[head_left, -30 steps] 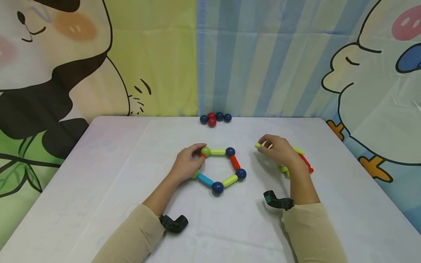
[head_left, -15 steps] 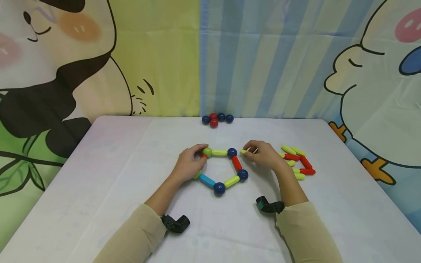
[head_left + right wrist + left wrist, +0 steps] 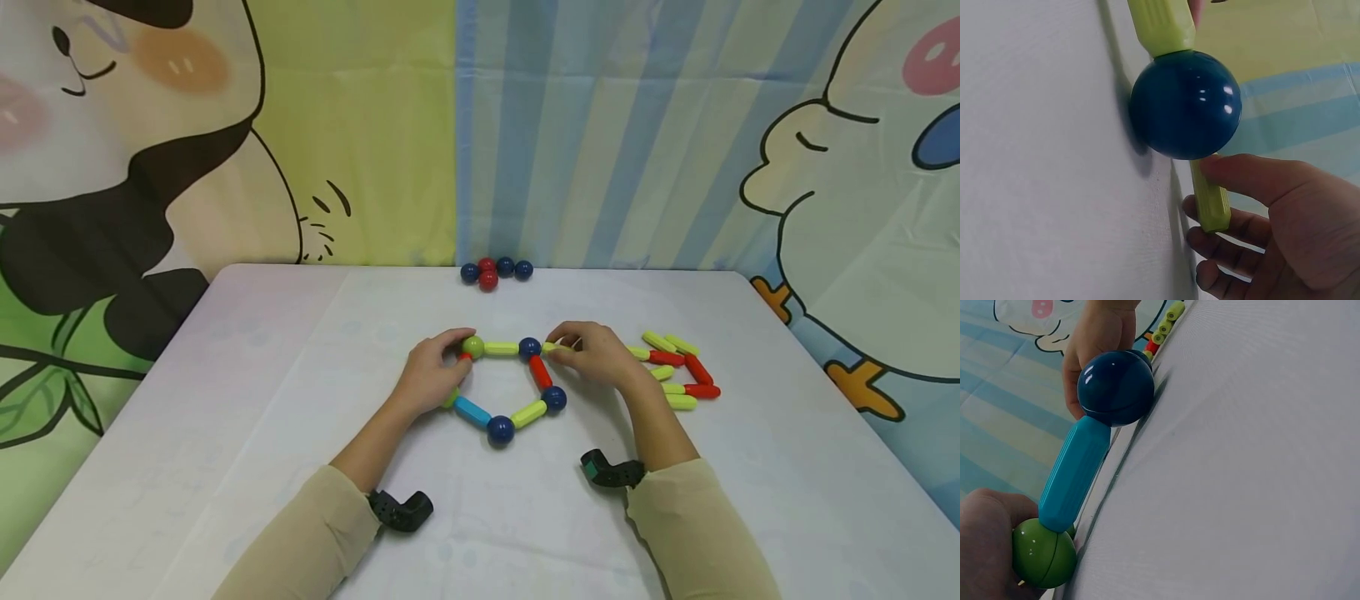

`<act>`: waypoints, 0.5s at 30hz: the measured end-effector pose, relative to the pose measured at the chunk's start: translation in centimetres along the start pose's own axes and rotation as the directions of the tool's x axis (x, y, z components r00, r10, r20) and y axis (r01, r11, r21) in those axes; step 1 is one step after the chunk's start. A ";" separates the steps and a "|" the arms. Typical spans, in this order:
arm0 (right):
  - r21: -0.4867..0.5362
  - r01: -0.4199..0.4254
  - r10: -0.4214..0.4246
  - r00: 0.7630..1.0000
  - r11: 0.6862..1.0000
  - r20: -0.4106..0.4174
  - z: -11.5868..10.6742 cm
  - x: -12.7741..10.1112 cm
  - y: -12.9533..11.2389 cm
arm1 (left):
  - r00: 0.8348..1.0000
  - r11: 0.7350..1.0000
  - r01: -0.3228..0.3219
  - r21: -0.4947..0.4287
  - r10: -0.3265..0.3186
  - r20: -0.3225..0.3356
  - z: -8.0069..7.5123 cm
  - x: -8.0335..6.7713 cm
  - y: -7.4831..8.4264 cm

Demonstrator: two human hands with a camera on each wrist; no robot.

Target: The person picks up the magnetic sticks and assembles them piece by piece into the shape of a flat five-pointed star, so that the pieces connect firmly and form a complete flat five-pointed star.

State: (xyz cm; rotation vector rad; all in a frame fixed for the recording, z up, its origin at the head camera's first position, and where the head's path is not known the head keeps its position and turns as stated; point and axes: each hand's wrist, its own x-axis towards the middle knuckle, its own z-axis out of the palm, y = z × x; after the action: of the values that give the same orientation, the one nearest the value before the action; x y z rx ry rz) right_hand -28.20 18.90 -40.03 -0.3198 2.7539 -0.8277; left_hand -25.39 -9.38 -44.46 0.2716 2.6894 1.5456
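On the white table lies a ring of magnetic building sticks and balls, with a dark blue ball (image 3: 500, 431) at its near corner. My left hand (image 3: 429, 372) grips the ring's left side, around a red stick (image 3: 465, 357) between a green ball (image 3: 472, 347) and another green ball (image 3: 1044, 553); fingers partly hide this side. Between thumb and fingers, my right hand (image 3: 596, 354) pinches a yellow-green stick (image 3: 1213, 200). Its left end meets the ring's upper-right dark blue ball (image 3: 529, 348) in the head view. In the right wrist view a nearer blue ball (image 3: 1186, 105) hides that end.
Loose yellow-green sticks (image 3: 681, 402) and red sticks (image 3: 697, 369) lie right of my right hand. Several dark blue and red balls (image 3: 488, 281) sit together at the table's back edge. A patterned curtain (image 3: 525, 125) hangs behind the table.
My right hand has moved left and down from the loose sticks, bringing the yellow-green stick up against the ring's upper-right blue ball. My left hand keeps its hold on the ring.
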 end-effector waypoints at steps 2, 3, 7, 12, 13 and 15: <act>0.003 -0.001 0.002 1.000 1.000 -0.003 0.0 0.0 0.0 | 1.000 1.000 0.000 0.002 0.000 -0.001 0.0 0.0 0.0; 0.003 -0.002 0.002 1.000 1.000 -0.005 0.0 0.0 0.0 | 1.000 1.000 -0.001 0.003 0.001 -0.001 0.0 0.0 0.0; 0.008 -0.004 0.004 1.000 1.000 -0.013 -0.2 -0.1 0.0 | 1.000 1.000 -0.004 0.009 0.004 0.000 0.0 0.0 0.1; 0.021 -0.005 0.006 0.999 1.000 -0.046 -1.2 -0.5 0.4 | 1.000 1.000 0.000 0.015 0.000 -0.001 0.0 -0.1 0.2; 0.025 -0.008 0.010 0.998 1.000 -0.060 -1.5 -0.6 0.5 | 1.000 1.000 0.000 0.017 0.000 -0.002 0.0 -0.1 0.2; 0.031 -0.020 0.022 0.996 0.999 -0.087 -2.3 -1.0 0.7 | 1.000 1.000 -0.003 0.021 0.003 -0.004 0.0 -0.1 0.2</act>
State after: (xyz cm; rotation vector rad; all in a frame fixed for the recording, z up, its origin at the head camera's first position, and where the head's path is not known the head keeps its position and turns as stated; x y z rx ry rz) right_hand -28.04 20.93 -38.41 -0.2543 2.8162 -0.8978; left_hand -25.29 -9.36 -44.31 0.2742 2.7108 1.5209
